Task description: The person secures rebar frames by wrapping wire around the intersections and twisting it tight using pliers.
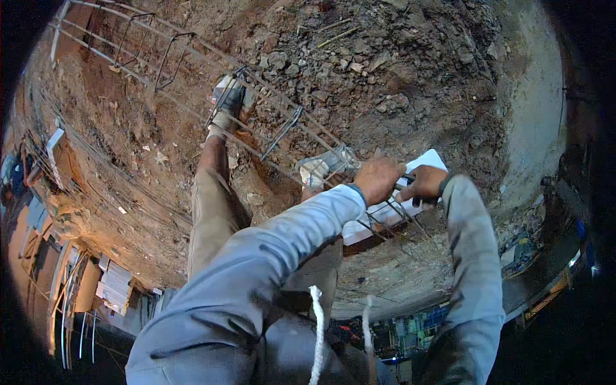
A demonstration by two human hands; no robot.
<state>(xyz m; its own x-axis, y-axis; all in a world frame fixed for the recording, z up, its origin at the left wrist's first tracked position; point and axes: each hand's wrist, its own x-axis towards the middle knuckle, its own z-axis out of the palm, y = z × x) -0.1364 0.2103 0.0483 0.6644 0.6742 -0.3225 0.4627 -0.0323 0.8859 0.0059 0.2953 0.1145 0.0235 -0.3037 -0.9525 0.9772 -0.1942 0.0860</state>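
Note:
A rebar cage [280, 133] of long steel bars and square stirrups runs from the upper left toward my hands. Over its near end, my left hand [378, 178] is closed, knuckles up; whatever its fingers grip is hidden. Close beside it, my right hand [425, 182] is wrapped round a small dark tool [417, 201], mostly covered by the fingers, so its kind does not show. Beneath both hands lies a white panel [359, 231], with bar ends crossing over it.
My shoes, the left one [229, 96] and the right one [314, 172], stand at the cage. Broken soil and stones [385, 70] lie beyond it. Loose thin bars [115, 170] stretch along the left ground. A pale strip of ground [529, 122] runs along the right.

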